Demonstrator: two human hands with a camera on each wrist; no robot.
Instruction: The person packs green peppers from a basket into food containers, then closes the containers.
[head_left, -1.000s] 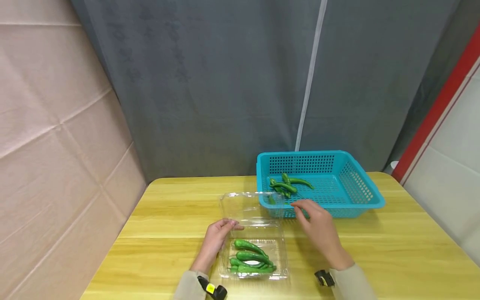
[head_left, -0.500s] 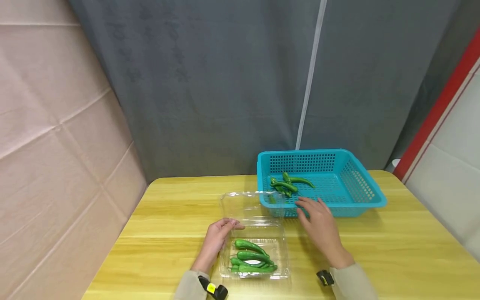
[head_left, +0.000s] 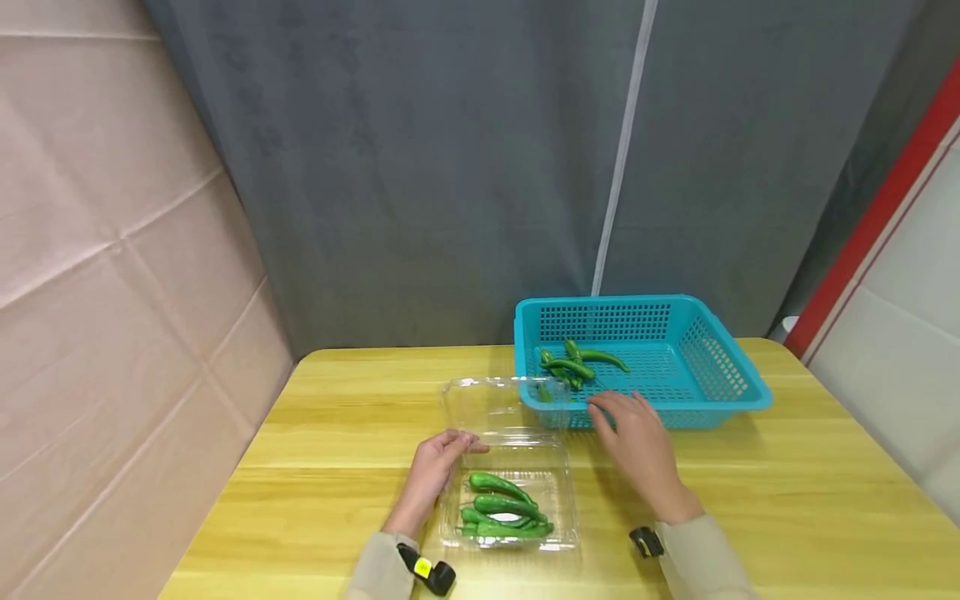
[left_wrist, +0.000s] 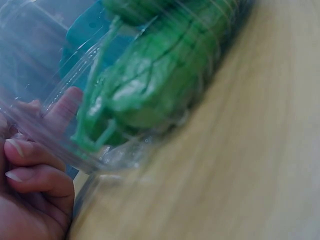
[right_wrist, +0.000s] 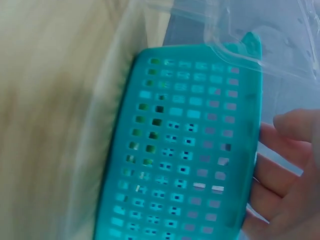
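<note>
A clear plastic clamshell box (head_left: pixel 567 508) lies open on the table in the head view, with several green chilies (head_left: pixel 501 506) in its base. My left hand (head_left: pixel 435 468) pinches the box's left edge near the hinge. Close up in the left wrist view, its fingers (left_wrist: pixel 42 175) bend at the plastic beside the green chili stems. A blue-green plastic basket (head_left: pixel 678 419) stands beyond the box to the right. Several more green chilies (head_left: pixel 573 367) lie at its left end. Over the basket's front rim my right hand (head_left: pixel 637 450) reaches in with relaxed fingers; the right wrist view hides their tips.
The box's raised lid (head_left: pixel 498 408) overlaps the basket's front left corner. Behind the wooden table (head_left: pixel 337 450) hangs a dark grey curtain (head_left: pixel 420 183). A pale cloth-covered wall (head_left: pixel 112 292) borders the left side, and a white wall with a red stripe borders the right.
My right hand has stayed at the basket's front rim; its fingers spread, then drew closer together. The left hand and box have kept their place, and the view has tilted slightly.
</note>
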